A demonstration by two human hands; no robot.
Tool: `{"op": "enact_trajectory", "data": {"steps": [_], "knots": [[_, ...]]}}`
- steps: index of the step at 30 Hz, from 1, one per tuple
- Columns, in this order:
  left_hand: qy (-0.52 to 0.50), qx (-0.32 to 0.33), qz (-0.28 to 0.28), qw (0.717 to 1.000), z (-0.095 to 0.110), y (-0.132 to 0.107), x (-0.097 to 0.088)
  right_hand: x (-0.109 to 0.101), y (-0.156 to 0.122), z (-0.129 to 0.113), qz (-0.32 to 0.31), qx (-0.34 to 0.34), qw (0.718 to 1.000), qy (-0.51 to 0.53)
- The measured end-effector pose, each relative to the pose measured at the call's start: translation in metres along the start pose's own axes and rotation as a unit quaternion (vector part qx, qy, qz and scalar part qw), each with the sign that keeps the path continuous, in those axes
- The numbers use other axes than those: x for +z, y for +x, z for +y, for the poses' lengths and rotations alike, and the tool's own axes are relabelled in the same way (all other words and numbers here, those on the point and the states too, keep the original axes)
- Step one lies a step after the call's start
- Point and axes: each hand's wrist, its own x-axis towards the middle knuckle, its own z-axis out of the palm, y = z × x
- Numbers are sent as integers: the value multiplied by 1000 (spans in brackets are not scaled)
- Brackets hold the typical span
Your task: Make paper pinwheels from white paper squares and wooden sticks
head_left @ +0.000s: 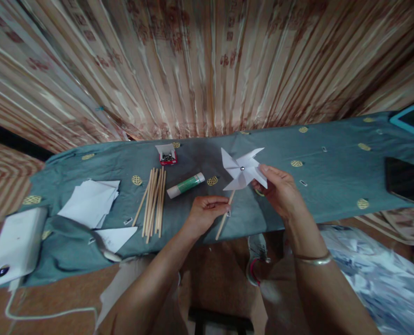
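A white paper pinwheel (240, 179) with a silver pin at its centre is held up over the table. Its thin wooden stick (222, 226) slants down to the left. My left hand (207, 214) pinches that stick below the blades, thumb and fingers closed round it. At the right side of the pinwheel, my right hand (276, 188) grips one paper blade between thumb and fingers; some of its fingers are hidden behind the paper. Left of my hands lies a glue stick (186, 185) with a green label.
Several wooden sticks (154, 204) lie left of the glue stick, below a small red box of pins (167, 158). White paper sheets (88, 202) are stacked farther left, near a white device (16, 246) with a cable. A dark phone (403, 180) and blue-framed object (411, 120) lie right.
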Motion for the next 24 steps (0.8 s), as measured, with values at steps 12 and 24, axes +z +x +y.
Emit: {"op": "enact_trajectory", "data": {"steps": [12,24], "knots": [[-9,-3,-6,1000,2,-1,0,3,1,-1,22,-14,999,19],[-29,-5,5,1000,1,0,-1,1,2,2,9,-9,1000,10]]}}
